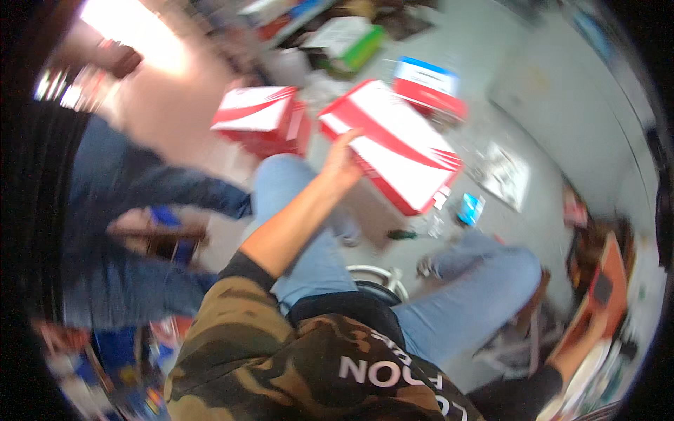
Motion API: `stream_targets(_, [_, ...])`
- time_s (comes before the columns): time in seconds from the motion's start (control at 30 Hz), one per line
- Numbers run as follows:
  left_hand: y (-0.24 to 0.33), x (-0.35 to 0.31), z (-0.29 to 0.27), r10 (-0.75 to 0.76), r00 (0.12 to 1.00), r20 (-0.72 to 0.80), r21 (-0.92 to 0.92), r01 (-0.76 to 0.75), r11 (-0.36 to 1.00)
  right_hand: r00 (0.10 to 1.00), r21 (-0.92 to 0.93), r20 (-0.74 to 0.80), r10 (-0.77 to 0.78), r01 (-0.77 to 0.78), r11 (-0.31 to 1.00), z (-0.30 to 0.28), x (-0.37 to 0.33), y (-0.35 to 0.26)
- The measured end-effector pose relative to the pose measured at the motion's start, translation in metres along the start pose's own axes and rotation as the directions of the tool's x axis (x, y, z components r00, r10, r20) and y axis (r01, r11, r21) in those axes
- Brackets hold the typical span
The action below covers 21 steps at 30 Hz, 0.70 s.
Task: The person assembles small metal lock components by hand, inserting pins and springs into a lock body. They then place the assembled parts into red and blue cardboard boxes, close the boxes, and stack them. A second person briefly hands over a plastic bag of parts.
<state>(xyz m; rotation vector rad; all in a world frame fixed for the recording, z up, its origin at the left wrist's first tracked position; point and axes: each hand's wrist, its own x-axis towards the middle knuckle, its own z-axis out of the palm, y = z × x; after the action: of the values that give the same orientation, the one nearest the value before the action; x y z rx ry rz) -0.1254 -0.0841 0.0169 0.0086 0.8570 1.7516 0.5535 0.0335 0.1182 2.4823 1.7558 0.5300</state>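
Note:
My left hand (pixel 342 165) is closed on the near left edge of a long white carton with red sides (pixel 397 140), holding it tilted above the floor in front of my knees. Out at the right, my right hand (pixel 595 324) reaches to an orange-brown panel (pixel 612 281) with a dark patch on it. Blur hides its fingers, so whether it grips the panel or only touches it does not show. Beyond my left knee stand red and white boxes (pixel 256 112). Just behind the held carton is a blue, white and red box (pixel 427 88).
A person's legs in dark jeans (pixel 140 168) stand close on my left. A green and white box (pixel 345 42) lies farther off. On the floor are a small blue packet (pixel 470 208) and a white printed sheet (pixel 504 177). A grey panel (pixel 569 98) rises at the right.

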Motion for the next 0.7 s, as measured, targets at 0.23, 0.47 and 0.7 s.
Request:
stream_targets(0.23, [0.104, 0.009, 0.003, 0.15, 0.986, -0.071, -0.236, -0.162, 0.958, 0.966, 0.06, -0.174, 0.191, -0.183, 0.981, -0.007, 0.005, 0.014])
stream_targets(0.47, [0.193, 0.063, -0.115, 0.372, 0.886, -0.276, -0.215, -0.434, 0.875, 0.895, 0.32, -0.37, 0.25, -0.13, 0.939, -0.074, -0.008, -0.026])
stream_targets(0.7, [0.199, 0.083, -0.23, 0.142, 0.777, -0.613, 0.017, -0.167, 0.986, 0.875, 0.481, -0.483, -0.019, 0.284, 0.829, -0.141, -0.038, -0.147])
